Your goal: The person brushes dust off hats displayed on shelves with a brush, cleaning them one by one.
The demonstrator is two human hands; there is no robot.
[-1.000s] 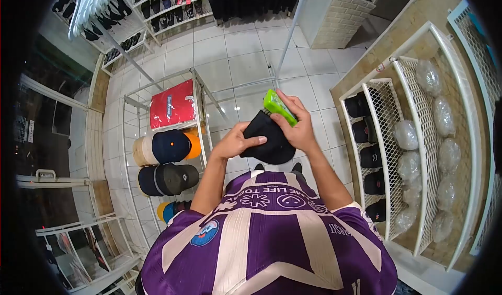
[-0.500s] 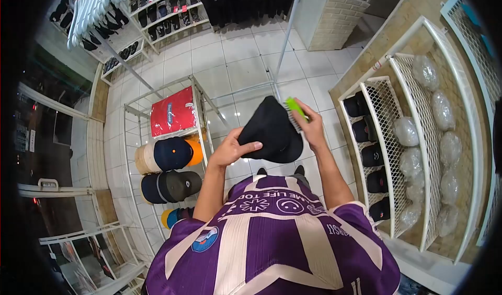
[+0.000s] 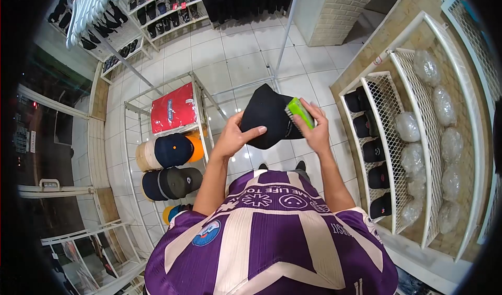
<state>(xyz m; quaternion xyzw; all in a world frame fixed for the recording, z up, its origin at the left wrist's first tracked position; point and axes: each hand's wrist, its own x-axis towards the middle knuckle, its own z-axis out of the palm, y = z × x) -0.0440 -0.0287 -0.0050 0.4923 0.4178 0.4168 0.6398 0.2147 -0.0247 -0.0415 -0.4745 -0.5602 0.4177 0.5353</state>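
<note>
A black cap (image 3: 265,118) is held up in front of me at chest height. My left hand (image 3: 234,138) grips its left side, thumb lying across the fabric and the fingers hidden behind. In my right hand (image 3: 317,129) is a green brush (image 3: 300,112), pinched between thumb and fingers. Its bristles face left, right at the cap's surface near the brim side on the right.
To the left a white wire rack (image 3: 130,154) carries a packaged red shirt (image 3: 173,108) and rows of caps (image 3: 174,150). On the right, white mesh shelves (image 3: 384,112) hold black caps (image 3: 373,151) and clear plastic-wrapped bundles (image 3: 411,159). White hangers (image 3: 83,13) hang at the upper left.
The cap has turned and risen slightly in my left hand. The brush has tilted and shifted a little downward, its green back now showing more.
</note>
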